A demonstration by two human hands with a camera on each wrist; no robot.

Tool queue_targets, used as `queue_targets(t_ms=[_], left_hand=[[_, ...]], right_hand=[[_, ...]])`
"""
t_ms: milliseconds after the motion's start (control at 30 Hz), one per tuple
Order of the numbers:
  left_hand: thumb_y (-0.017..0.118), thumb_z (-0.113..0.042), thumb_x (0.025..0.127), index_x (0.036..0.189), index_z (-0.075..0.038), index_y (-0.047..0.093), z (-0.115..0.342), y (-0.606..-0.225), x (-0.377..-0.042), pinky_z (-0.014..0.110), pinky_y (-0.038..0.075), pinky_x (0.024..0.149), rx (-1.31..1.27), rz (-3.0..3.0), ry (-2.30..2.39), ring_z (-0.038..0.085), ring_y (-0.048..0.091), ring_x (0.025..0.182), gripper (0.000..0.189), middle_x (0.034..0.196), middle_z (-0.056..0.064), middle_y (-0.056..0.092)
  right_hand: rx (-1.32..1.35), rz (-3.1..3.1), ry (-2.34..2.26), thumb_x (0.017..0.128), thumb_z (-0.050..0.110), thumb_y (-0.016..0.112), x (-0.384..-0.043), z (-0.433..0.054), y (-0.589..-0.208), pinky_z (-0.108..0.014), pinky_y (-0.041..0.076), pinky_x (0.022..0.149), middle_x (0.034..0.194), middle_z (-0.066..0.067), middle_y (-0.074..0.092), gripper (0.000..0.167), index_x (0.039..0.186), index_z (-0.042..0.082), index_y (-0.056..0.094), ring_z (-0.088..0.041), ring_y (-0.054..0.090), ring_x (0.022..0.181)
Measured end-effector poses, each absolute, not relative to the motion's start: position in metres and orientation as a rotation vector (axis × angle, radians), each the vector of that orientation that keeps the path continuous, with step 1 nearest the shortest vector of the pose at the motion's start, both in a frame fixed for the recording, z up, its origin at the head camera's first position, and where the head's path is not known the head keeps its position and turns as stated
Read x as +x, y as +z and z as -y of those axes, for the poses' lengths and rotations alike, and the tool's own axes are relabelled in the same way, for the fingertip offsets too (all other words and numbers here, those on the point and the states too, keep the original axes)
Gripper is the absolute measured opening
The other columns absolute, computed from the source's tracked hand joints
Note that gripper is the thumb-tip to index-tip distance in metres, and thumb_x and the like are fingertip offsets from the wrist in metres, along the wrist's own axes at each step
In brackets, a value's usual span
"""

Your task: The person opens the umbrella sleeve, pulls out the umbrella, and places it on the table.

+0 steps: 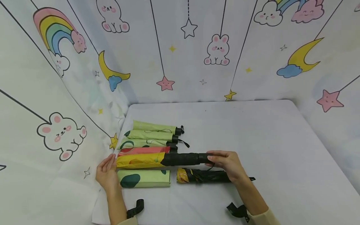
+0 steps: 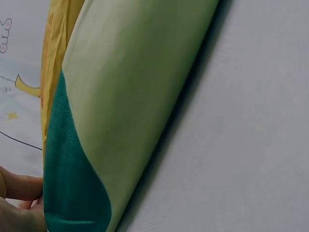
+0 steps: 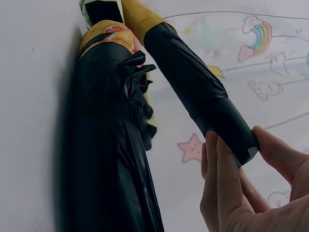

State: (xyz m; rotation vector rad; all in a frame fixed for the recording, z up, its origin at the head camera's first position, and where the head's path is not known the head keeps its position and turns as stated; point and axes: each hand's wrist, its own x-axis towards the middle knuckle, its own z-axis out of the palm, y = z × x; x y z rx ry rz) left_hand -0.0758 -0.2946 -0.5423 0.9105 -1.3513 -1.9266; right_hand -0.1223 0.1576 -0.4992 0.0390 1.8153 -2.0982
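A folded umbrella [image 1: 184,159] lies crosswise between both hands, its left part inside a yellow sleeve [image 1: 140,160] and its black part bare. My right hand [image 1: 227,162] pinches the black end between thumb and fingers, also seen clearly in the right wrist view. At the yellow end, my left hand [image 1: 108,175] holds the tip with its fingers; part of its grip is hidden behind the green sleeve in the left wrist view. Nearer to me lie a flat green sleeve [image 1: 149,178] with dark green patches and a black folded umbrella [image 1: 208,176] with a yellow fruit-print end.
Beyond the yellow sleeve, a red-sleeved umbrella [image 1: 146,151] and several green-sleeved umbrellas [image 1: 152,135] lie in a row on the white table [image 1: 253,131]. A cartoon-print curtain [image 1: 191,72] stands behind and at both sides. Black camera straps are on both wrists.
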Motion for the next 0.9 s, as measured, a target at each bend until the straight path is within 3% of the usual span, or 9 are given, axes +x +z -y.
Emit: queue_targets(t_ms=[267, 600, 900], left_hand=[[0.059, 0.014, 0.098, 0.13, 0.002, 0.059, 0.295, -0.542, -0.074, 0.024, 0.054, 0.098, 0.888, 1.306, -1.953, 0.026, 0.066, 0.127, 0.034, 0.134, 0.02, 0.063], [0.059, 0.014, 0.098, 0.13, 0.002, 0.059, 0.297, -0.545, -0.072, 0.023, 0.054, 0.097, 0.89, 1.308, -1.943, 0.025, 0.066, 0.126, 0.034, 0.135, 0.02, 0.064], [0.059, 0.017, 0.097, 0.127, 0.002, 0.06, 0.298, -0.543, -0.074, 0.023, 0.055, 0.096, 0.891, 1.285, -1.947, 0.026, 0.067, 0.125, 0.034, 0.133, 0.02, 0.064]], right_hand=[[0.031, -1.832, -2.117, 0.09, 0.011, 0.083, -0.12, -0.169, -0.498, -0.043, 0.062, 0.092, 0.124, -0.026, 0.069, 0.048, 0.126, -0.015, 0.067, -0.036, 0.078, 0.088], [0.014, -1.837, -2.137, 0.091, 0.009, 0.081, -0.119, -0.187, -0.499, -0.042, 0.063, 0.09, 0.116, -0.02, 0.074, 0.047, 0.127, -0.017, 0.064, -0.032, 0.079, 0.086], [0.005, -1.853, -2.127, 0.093, 0.008, 0.078, -0.113, -0.205, -0.495, -0.037, 0.06, 0.095, 0.117, -0.014, 0.075, 0.043, 0.127, -0.016, 0.065, -0.033, 0.078, 0.089]])
